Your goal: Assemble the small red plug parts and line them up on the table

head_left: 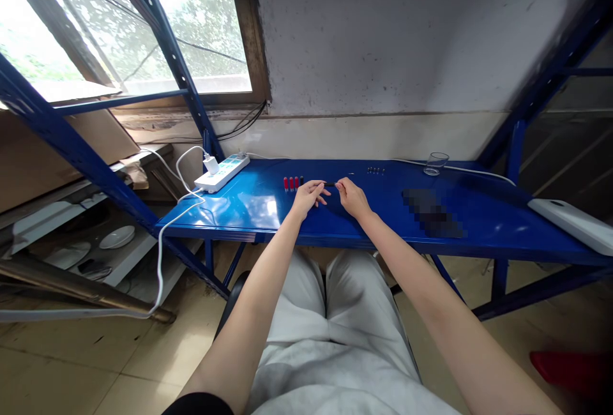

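Observation:
A slim dark stick (330, 184), too small to identify further, spans the gap between my two hands over the blue table (249, 211). My left hand (309, 196) pinches its left end between thumb and finger, the other fingers loosely curled. At its right end, my right hand (352, 196) is closed with the fingertips on it. Just left of my left hand, several small red tubes (288, 184) and a black one (301, 181) stand in a row. Beyond my right hand, several tiny metallic pieces (376, 171) are lined up.
A white power strip (223, 173) with a plug and cable lies at the table's left. Farther right are a clear glass (436, 164), a pixelated dark item (433, 212) and a white device (572, 225). Blue metal posts (514, 147) rise at both sides.

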`<state>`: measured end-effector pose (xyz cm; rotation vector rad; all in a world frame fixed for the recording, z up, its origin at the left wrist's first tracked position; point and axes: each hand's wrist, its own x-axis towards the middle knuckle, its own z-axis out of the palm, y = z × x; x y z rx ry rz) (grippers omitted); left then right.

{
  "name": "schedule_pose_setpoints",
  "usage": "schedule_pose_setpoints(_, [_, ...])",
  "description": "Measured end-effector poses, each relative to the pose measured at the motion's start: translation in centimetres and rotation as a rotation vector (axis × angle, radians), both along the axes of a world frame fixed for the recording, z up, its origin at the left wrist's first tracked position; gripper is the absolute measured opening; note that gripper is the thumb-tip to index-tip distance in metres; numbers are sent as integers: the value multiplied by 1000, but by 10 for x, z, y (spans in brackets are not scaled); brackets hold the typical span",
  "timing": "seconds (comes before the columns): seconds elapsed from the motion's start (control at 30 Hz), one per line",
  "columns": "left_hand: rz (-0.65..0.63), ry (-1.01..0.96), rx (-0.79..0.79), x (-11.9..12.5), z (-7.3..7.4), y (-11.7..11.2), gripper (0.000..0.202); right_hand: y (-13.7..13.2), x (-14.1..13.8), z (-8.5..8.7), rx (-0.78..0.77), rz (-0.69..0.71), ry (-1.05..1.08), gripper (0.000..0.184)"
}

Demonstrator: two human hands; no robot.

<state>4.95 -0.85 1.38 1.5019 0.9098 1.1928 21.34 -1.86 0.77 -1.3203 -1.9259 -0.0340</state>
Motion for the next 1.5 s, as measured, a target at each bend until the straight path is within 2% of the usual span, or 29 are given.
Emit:
schedule_pose_setpoints(0.17, [20,11,-7,-1,-5,3,35,0,-1,-1,4,17,-16,37])
schedule_pose_setpoints(0.4, [86,23,-44,-1,-2,3,37,1,0,-2,-16,36,-12,34])
schedule_pose_setpoints(0.6, [125,7,-8,-2,-6,5,33,1,-1,-1,-71,79,35,28])
schedule_pose_setpoints(0.77, [125,-22,14,-3,-8,7,31,6,-1,-2,-35,136,-25,25])
schedule_pose_setpoints(0.87, [153,-12,24,-2,-7,8,31,7,-1,-2,-5,115,-88,25])
schedule_pose_setpoints(0.97, [239,-23,42,-3,-6,8,31,8,0,-3,10,81,-136,26])
schedule_pose_setpoints(1.07, [326,-61,54,-4,-5,8,32,9,2,-3,38,15,-136,26])
schedule_pose_setpoints(1.13, [341,-77,60,-5,-5,7,33,9,4,-4,58,-32,-107,27])
schedule_pose_setpoints(1.23, [274,-58,66,-5,-5,6,35,9,5,-4,117,-15,-64,28])
schedule_pose_setpoints(1.33, [172,-30,62,-2,-6,5,36,7,2,-3,169,81,-93,28])
schedule_pose_setpoints(1.5, [78,-54,44,0,-9,9,35,5,-1,-3,113,196,-181,26])
